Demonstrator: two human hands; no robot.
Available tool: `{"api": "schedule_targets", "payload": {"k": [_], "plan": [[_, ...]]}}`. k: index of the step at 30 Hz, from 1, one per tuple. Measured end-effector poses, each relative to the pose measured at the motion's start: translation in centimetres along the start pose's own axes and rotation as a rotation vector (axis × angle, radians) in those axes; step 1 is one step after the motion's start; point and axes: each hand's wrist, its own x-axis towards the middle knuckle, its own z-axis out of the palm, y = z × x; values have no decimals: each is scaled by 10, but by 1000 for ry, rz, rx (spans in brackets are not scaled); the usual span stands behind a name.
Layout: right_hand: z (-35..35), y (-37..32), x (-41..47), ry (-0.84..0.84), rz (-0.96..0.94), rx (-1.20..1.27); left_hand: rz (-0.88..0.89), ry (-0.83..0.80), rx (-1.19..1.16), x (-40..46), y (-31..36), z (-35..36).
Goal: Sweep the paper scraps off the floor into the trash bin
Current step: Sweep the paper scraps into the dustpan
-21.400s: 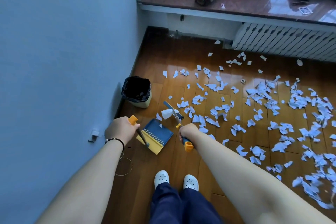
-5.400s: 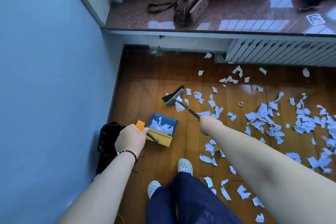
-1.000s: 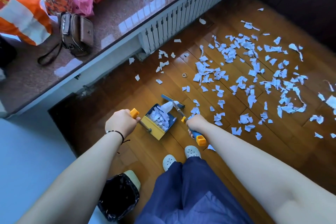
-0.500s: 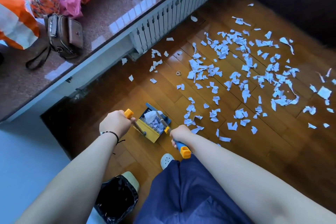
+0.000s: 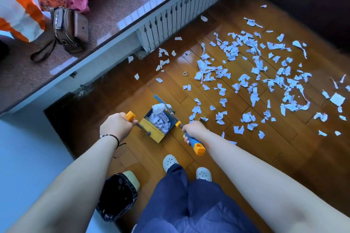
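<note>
My left hand [image 5: 116, 126] grips the orange-capped handle of a blue and yellow dustpan [image 5: 154, 130] that stands on the wooden floor and is heaped with white paper scraps. My right hand [image 5: 193, 131] grips the blue and orange handle of a small broom [image 5: 195, 143]; its head [image 5: 159, 100] lies across the far edge of the pan, against the heap. Several paper scraps [image 5: 251, 73] lie spread over the floor to the right. The trash bin [image 5: 118, 195], lined with a black bag, stands at the lower left beside my left forearm.
A stone ledge [image 5: 106, 24] with a brown handbag [image 5: 71, 29] and coloured bags runs along the upper left, with a white radiator [image 5: 180, 13] under it. A blue wall [image 5: 28, 157] stands on the left. My feet in white clogs [image 5: 186, 167] are behind the pan. A small ring [image 5: 186, 73] lies on the floor.
Over the last second the broom head has come in from the floor onto the pan's mouth and pushed scraps into it. The view shifted slightly; both hands keep their grips.
</note>
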Motion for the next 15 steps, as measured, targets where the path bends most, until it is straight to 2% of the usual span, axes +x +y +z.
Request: {"api": "schedule_targets", "payload": {"k": [5,15], "plan": [[-39,18,-17,31,-12,-9,-4,-10,24,-27,6,9],[-135,50,-19,228,-118,-194,33,12,50,-81,62,30]]}}
